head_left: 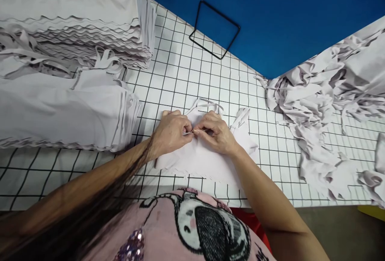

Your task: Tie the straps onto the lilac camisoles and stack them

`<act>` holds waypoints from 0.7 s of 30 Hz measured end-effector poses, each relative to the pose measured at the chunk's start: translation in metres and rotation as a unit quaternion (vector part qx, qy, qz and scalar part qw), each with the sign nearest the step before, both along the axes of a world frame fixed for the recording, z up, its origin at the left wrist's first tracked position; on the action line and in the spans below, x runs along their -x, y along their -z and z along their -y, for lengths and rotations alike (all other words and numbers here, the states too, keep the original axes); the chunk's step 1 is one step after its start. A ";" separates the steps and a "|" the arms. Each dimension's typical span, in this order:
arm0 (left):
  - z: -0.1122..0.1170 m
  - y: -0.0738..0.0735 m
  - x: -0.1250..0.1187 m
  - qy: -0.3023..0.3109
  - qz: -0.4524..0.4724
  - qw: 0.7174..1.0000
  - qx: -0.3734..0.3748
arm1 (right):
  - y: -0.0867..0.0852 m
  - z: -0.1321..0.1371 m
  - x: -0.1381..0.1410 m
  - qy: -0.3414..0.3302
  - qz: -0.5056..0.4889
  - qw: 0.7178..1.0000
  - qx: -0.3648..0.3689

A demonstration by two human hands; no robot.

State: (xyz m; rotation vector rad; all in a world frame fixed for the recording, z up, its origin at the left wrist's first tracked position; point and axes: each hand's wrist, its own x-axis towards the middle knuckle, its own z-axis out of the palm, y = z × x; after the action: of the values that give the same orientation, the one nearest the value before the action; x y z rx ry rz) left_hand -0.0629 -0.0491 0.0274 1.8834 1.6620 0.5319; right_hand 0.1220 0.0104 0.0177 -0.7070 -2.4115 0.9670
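Note:
A pale lilac-white fabric piece (pixel 198 160) with thin straps lies on the gridded white table (pixel 186 72) in front of me. My left hand (pixel 171 132) and my right hand (pixel 215 132) meet over its upper edge. Both pinch the fabric between thumb and fingers, fingertips almost touching. A small thin metallic thing shows between the fingertips; I cannot tell what it is. A loop of strap (pixel 206 103) sticks out just beyond my fingers.
Two tall stacks of cut fabric pieces (pixel 69 16) (pixel 60 112) stand at the left. A loose heap of fabric pieces (pixel 331 88) lies at the right. A black wire frame (pixel 215 28) stands at the table's far edge, against a blue floor.

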 end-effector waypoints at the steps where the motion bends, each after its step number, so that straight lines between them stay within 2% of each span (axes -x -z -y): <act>1: 0.001 0.001 -0.001 -0.004 -0.003 1.000 -0.012 | 0.000 0.000 0.000 0.007 -0.004 1.000 -0.001; 5: 0.011 0.004 -0.004 -0.020 -0.045 0.993 -0.106 | -0.001 0.002 0.000 0.048 -0.033 0.998 -0.007; 8: 0.017 0.004 -0.007 -0.004 -0.069 0.984 -0.164 | -0.003 0.004 -0.003 0.041 -0.030 0.999 -0.008; 13: 0.020 0.003 -0.011 0.004 -0.045 0.985 -0.168 | -0.005 0.008 -0.012 0.028 0.003 1.000 -0.008; 21: 0.019 0.007 -0.014 0.004 0.024 0.981 -0.195 | -0.004 0.014 -0.018 0.047 -0.011 0.999 0.005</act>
State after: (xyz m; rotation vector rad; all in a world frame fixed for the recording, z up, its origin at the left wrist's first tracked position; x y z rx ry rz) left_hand -0.0489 -0.0678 0.0205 2.1277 1.6042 0.9479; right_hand 0.1401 -0.0035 0.0221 -0.8017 -2.3333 0.9440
